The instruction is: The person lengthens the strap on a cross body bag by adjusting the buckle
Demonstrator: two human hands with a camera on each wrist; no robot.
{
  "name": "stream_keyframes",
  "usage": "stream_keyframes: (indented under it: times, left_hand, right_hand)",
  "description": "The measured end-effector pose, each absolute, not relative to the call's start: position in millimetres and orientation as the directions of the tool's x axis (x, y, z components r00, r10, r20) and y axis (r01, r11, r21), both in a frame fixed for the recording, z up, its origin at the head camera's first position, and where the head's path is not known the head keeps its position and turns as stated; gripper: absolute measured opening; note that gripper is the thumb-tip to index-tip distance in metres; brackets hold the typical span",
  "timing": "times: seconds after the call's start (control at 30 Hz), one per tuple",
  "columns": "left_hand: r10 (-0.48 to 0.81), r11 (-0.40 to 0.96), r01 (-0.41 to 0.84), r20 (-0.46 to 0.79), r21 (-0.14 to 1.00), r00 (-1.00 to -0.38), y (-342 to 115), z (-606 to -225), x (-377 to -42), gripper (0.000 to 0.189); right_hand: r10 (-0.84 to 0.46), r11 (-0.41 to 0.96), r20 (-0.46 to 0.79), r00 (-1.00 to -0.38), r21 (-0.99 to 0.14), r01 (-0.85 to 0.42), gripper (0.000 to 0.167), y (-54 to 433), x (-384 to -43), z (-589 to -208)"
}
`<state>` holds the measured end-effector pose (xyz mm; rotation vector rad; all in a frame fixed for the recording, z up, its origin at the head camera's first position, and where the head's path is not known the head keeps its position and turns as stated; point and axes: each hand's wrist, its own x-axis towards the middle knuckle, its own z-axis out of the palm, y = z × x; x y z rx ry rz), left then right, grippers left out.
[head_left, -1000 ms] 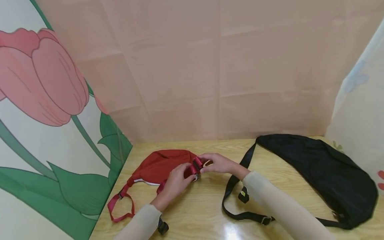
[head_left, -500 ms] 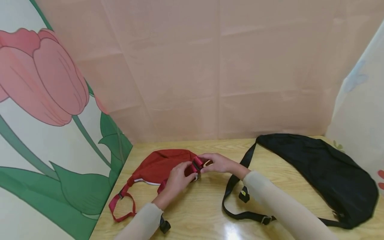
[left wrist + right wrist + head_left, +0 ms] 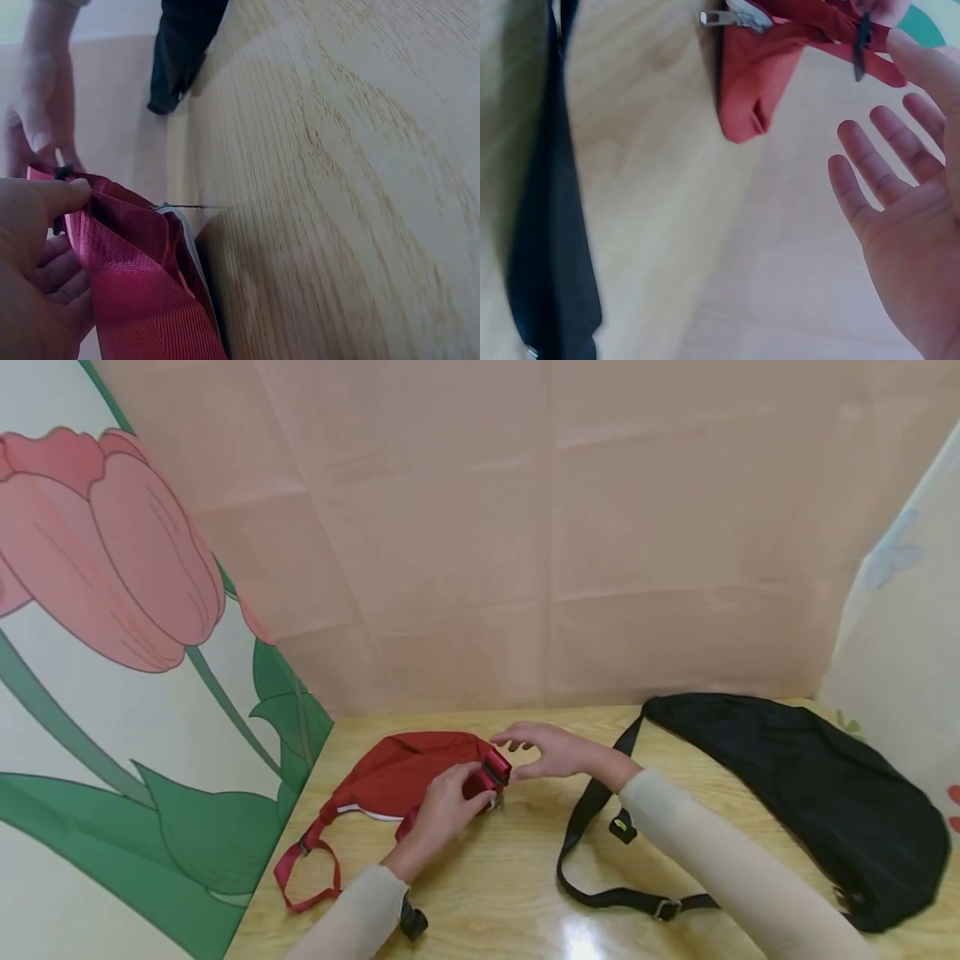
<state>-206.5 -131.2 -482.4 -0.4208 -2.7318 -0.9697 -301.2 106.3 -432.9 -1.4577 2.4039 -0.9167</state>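
A red waist bag [image 3: 408, 768] lies at the left of the table, its white-edged zip towards me. My left hand [image 3: 442, 814] pinches the bag's folded red strap [image 3: 150, 300] beside a black strap slider [image 3: 862, 46]. My right hand [image 3: 553, 752] is just right of the strap's folded end, fingers spread and holding nothing. In the right wrist view its thumb is close to the strap, overlapping its end. A metal zip pull [image 3: 718, 18] hangs at the bag's corner. A black buckle [image 3: 412, 922] lies below my left wrist, partly covered by the sleeve.
A larger black bag [image 3: 802, 785] lies at the right. Its black strap [image 3: 573, 835] loops towards the middle, with a metal slider [image 3: 666, 908] and a black buckle [image 3: 622, 827] by my right sleeve. A loop of red strap [image 3: 288, 868] lies at the left. Paper-covered walls [image 3: 450, 527] enclose the table.
My right hand has let go of the red strap's end, moved slightly up and right, and spread its fingers. The left hand still pinches the strap in the same place.
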Motion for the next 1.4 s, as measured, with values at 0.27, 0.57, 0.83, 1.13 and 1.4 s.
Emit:
stream_keyframes:
  times: [0.27, 0.57, 0.83, 1.13, 1.4]
  left_hand:
    - [0.200, 0.738, 0.349, 0.306, 0.577, -0.931, -129.0, -482.5, -207.8, 0.047]
    - [0.208, 0.748, 0.365, 0.327, 0.555, -0.922, -128.0, -483.1, -208.1, 0.046]
    - [0.198, 0.729, 0.358, 0.321, 0.583, -0.926, -131.5, -485.2, -207.7, 0.044]
    - [0.175, 0.688, 0.341, 0.310, 0.641, -0.935, -131.1, -490.0, -208.1, 0.043]
    - [0.119, 0.657, 0.310, 0.311, 0.687, -0.943, -124.6, -492.8, -209.6, 0.048]
  right_hand:
    - [-0.883, 0.357, 0.120, -0.454, -0.456, -0.815, 0.053, 100.3, -297.9, -411.7]
    - [-0.899, 0.368, 0.102, -0.426, -0.353, -0.860, 0.041, 92.4, -289.2, -402.8]
    - [-0.895, 0.374, 0.106, -0.434, -0.354, -0.858, 0.039, 91.1, -291.0, -405.7]
    - [-0.880, 0.302, 0.122, -0.459, -0.602, -0.739, 0.041, 97.2, -300.6, -427.5]
    - [-0.838, 0.260, 0.100, -0.537, -0.791, -0.554, 0.043, 98.0, -302.4, -446.9]
